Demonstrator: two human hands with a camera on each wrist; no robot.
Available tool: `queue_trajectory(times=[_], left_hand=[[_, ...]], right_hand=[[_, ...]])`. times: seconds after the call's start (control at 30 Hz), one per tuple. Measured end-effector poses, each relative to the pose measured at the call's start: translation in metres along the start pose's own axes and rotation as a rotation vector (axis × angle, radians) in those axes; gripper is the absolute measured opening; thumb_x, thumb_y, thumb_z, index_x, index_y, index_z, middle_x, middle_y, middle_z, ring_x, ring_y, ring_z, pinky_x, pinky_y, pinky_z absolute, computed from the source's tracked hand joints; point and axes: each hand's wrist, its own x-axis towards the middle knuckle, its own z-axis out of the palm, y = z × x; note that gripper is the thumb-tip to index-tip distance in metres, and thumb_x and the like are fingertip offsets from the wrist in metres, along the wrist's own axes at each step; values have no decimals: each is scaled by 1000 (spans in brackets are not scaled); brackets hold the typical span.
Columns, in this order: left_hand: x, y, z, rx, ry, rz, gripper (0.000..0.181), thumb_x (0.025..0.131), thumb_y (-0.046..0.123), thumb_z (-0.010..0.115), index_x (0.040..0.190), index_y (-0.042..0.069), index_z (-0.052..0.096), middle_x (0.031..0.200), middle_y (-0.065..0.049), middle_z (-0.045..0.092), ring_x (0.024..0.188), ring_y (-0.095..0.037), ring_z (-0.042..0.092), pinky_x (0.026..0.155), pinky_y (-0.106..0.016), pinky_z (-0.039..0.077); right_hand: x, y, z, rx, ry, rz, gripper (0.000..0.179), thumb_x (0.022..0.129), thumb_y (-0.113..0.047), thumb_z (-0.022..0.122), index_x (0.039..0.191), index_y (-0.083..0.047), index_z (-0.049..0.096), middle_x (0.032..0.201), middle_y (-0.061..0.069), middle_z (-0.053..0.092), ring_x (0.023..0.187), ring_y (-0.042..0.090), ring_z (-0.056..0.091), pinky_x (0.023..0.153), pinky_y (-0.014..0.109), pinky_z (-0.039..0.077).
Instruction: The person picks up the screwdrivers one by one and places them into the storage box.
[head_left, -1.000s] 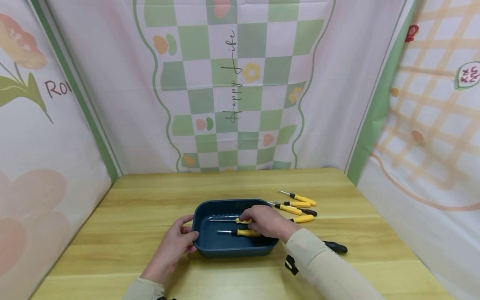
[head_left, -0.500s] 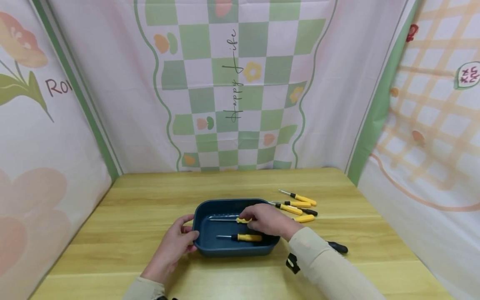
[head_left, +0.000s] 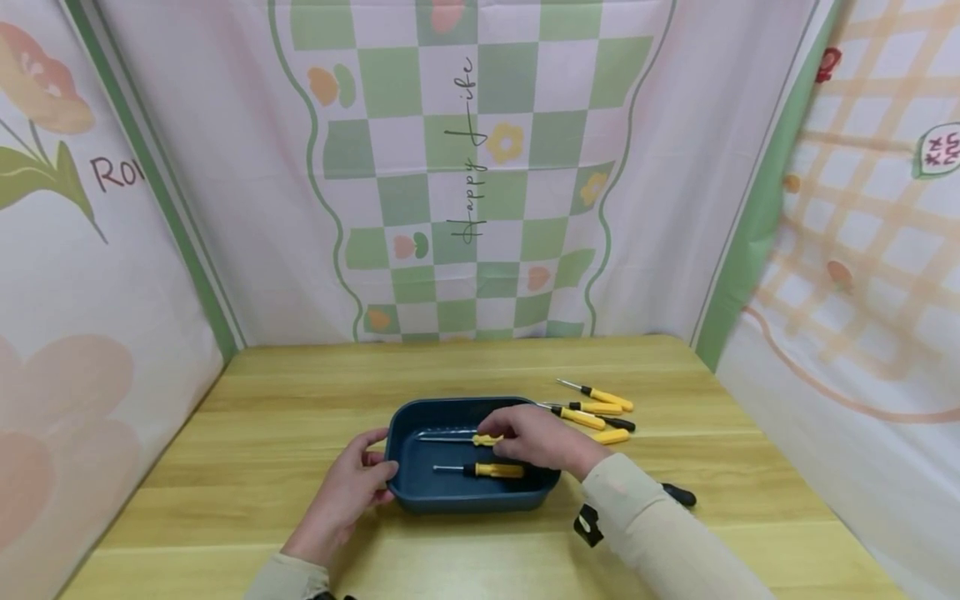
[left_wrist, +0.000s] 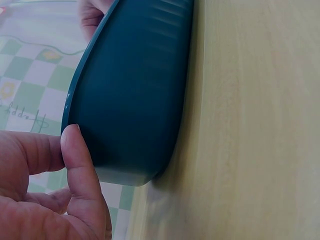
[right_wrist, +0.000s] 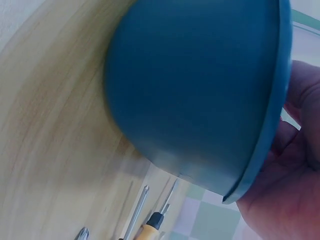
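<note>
A dark blue rectangular tub (head_left: 468, 503) stands on the table, its rim pinched at the left end between the thumb and fingers of my left hand (head_left: 358, 475). My right hand (head_left: 534, 437) reaches over the tub's right end, fingers curled around the yellow handle of a long-shafted screwdriver (head_left: 486, 440) lying along the tub's back. A second screwdriver (head_left: 495, 471), yellow and black with a short shaft, lies in front of it inside the tub. In the right wrist view the tub's wall (right_wrist: 195, 95) hides my right fingertips.
Right of the tub lie several loose screwdrivers, among them a yellow one (head_left: 611, 400) at the back and a black-handled one (head_left: 618, 425). Another black handle (head_left: 678, 495) shows beyond my right sleeve. Patterned curtains (head_left: 480, 167) enclose the wooden table (head_left: 300, 417).
The front screwdriver has rolled towards the tub's near wall and slightly back. My right hand has shifted a little to the right, showing more of the rear handle. My left hand stays at the rim.
</note>
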Motion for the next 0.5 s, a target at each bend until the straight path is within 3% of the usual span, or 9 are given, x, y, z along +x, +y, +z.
queue_trajectory(times=[0.5], left_hand=[[0,0,1,-21,7,5,57,98,2,63,153,8,48,113,-17,54,74,-22,60,61,-27,57]], right_hand=[[-8,-2,-10,25,37,-28,35,101,-15,68,136,-12,67,132,7,69,121,29,64,103,51,53]])
